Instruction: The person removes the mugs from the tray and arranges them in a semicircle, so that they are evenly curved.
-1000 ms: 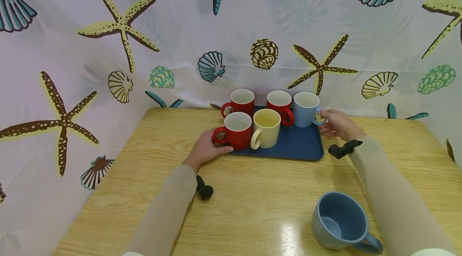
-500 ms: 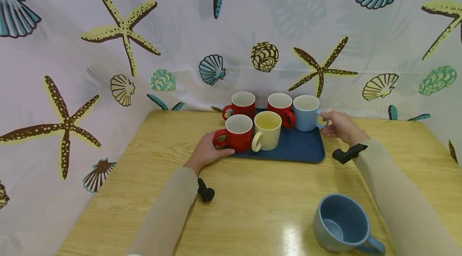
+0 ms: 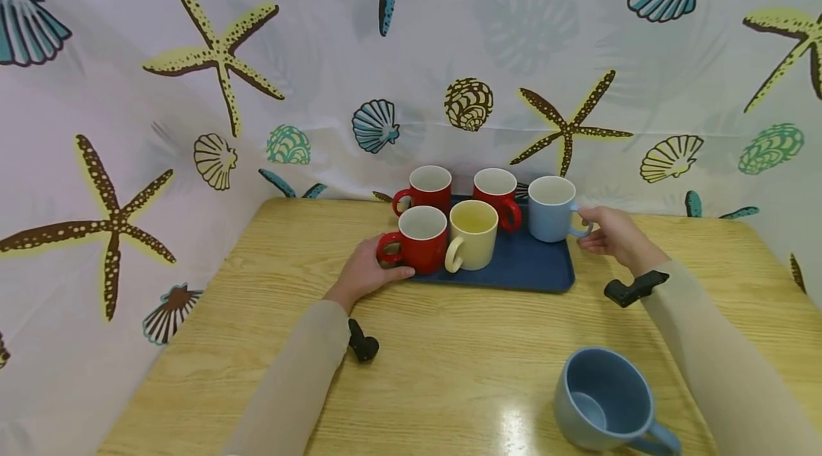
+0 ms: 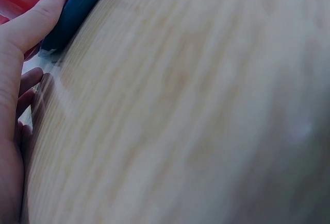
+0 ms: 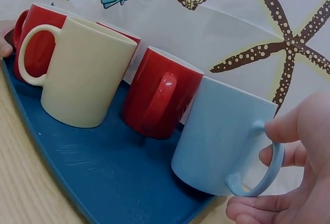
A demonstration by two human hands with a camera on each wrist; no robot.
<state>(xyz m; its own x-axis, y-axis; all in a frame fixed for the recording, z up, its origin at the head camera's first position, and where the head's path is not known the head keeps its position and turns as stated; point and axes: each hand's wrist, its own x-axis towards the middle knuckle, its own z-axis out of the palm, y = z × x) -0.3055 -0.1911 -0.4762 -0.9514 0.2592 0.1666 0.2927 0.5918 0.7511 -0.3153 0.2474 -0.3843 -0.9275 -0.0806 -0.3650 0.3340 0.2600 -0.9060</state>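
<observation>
As fingers (image 5: 294,154) pinch a blue mug (image 5: 221,136), a red mug (image 5: 147,92) stands close.

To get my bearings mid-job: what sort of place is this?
Likely a staged tabletop, the wider room unseen: a wood-grain table, a shell-print cloth behind it, and mugs on a blue tray.

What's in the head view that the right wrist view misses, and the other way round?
Head only: the grey-blue mug at the near side and both sleeves.

Right wrist only: pale scuffs on the tray.

Both: three red mugs, the yellow mug, and the right hand holding the light-blue mug by its handle.
</observation>
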